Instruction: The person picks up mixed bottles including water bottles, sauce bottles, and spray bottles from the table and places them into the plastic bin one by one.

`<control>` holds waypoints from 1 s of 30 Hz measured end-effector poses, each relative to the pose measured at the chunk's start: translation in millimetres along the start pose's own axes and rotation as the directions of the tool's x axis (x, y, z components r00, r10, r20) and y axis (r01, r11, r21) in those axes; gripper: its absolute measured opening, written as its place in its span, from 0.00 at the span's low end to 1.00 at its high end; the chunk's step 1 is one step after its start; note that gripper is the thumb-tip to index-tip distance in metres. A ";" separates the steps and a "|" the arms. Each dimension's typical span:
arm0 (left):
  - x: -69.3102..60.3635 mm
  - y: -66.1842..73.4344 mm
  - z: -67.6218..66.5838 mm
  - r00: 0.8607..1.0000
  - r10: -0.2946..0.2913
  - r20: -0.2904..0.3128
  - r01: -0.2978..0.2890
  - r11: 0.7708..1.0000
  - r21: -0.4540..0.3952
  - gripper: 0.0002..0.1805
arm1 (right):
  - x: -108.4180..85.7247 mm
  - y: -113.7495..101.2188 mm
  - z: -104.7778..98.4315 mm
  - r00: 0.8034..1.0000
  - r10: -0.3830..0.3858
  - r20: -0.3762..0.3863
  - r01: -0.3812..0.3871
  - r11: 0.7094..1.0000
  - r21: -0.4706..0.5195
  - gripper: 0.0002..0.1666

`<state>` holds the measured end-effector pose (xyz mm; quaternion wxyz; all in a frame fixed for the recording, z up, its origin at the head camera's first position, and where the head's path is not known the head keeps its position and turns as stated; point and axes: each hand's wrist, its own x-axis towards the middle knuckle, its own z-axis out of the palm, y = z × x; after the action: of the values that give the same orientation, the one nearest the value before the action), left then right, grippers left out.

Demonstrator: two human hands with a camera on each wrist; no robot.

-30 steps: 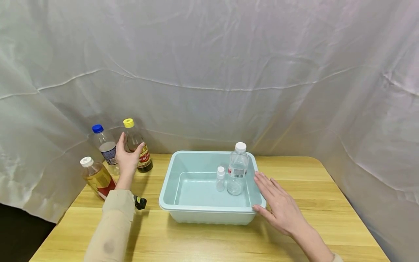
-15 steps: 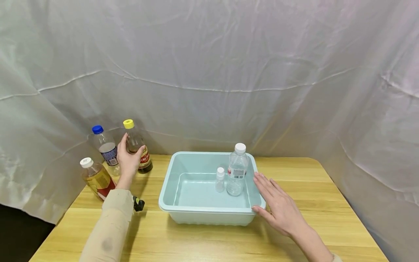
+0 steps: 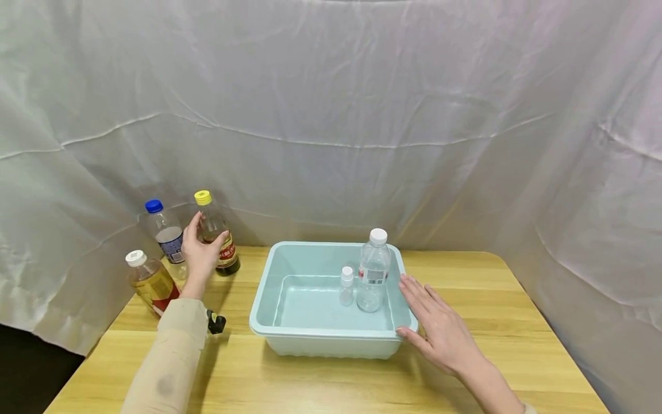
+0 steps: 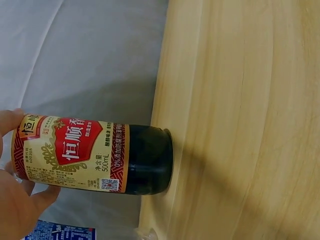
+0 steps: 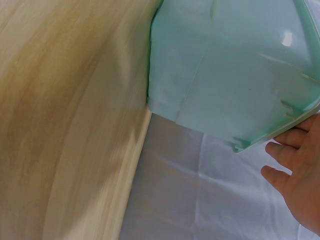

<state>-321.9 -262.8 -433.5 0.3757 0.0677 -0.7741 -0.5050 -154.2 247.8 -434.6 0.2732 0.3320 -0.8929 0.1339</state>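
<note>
Fingers and thumb of the left hand [image 3: 200,256] curl round the dark-liquid bottle with the yellow cap [image 3: 203,198], which stands upright on the table. In the left wrist view, the left hand [image 4: 20,200] grips this bottle [image 4: 75,152] at the upper part of its red and cream label. The right hand [image 3: 439,330] rests flat-fingered on the right rim of a pale blue basin [image 3: 331,332]. The right wrist view shows that hand [image 5: 300,170] touching the basin's [image 5: 230,65] rim. Inside the basin stand a clear bottle [image 3: 373,276] and a small white-capped bottle [image 3: 346,287].
Left of the gripped bottle stands a blue-capped bottle [image 3: 169,238]; nearer the front is a white-capped bottle with a yellow and red label [image 3: 155,284]. A black object [image 3: 216,322] shows beside the left sleeve. Grey cloth [image 3: 331,115] hangs behind the wooden table [image 3: 465,293].
The head view has shifted slightly, so the basin and bottles sit a little lower in it. Both hands keep their places at the bottle and the basin rim.
</note>
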 end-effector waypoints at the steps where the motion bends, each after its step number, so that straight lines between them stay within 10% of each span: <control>1: -0.3 0.4 -0.6 1.000 0.001 0.004 -0.001 1.000 0.000 0.44 | 0.0 -0.2 -0.1 1.000 0.001 0.002 -0.001 1.000 -0.001 0.45; 16: -6.4 15.9 -5.1 0.999 0.033 0.019 -0.032 0.998 -0.057 0.44 | 1.9 0.6 0.9 1.000 -0.015 -0.022 0.015 1.000 0.010 0.44; 30: -15.3 61.5 -11.6 0.991 0.131 -0.017 -0.132 0.968 -0.212 0.43 | 1.8 0.2 0.2 1.000 0.002 -0.005 -0.002 1.000 0.012 0.45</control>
<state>-286.6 -234.2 -387.8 0.4144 -0.0237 -0.7179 -0.5588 -155.5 247.0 -433.7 0.2734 0.3326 -0.8916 0.1404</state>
